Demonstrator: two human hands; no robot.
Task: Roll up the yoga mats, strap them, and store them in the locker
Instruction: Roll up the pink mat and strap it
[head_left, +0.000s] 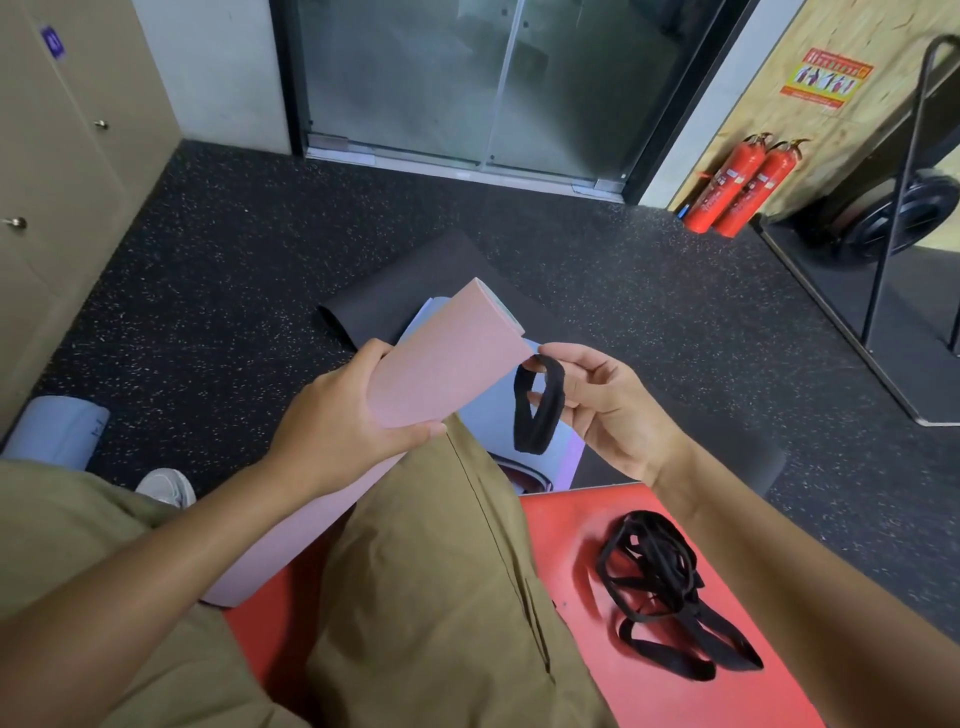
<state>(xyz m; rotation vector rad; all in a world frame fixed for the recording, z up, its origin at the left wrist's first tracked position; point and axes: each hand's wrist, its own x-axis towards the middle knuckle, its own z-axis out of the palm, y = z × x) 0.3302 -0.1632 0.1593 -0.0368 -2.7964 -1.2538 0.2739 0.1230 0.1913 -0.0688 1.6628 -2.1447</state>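
Left hand: the rolled pink yoga mat is gripped around its middle, the fingers curled under the roll and the thumb laid along its upper side.
Right hand: a black elastic strap loop is pinched between thumb and fingertips, the remaining fingers loosely bent behind it.
Strap loop: it is held open just beside the near end of the pink roll, hanging down from the right fingers and apart from the left fingers.
Pink roll: it is tilted, its far end raised beyond the left fingers and its near end lowered past the left wrist, across the person's tan trousers.
Beneath the fingers: a light blue mat is spread flat, with a dark grey mat lying beyond it on the speckled floor.
Behind the right wrist: a heap of black straps is laid on the red bench.
Far left of the left fingers: a rolled light blue mat is lying on the floor, below the beige lockers.
Far beyond the right fingers: two red fire extinguishers are stood against the wall.
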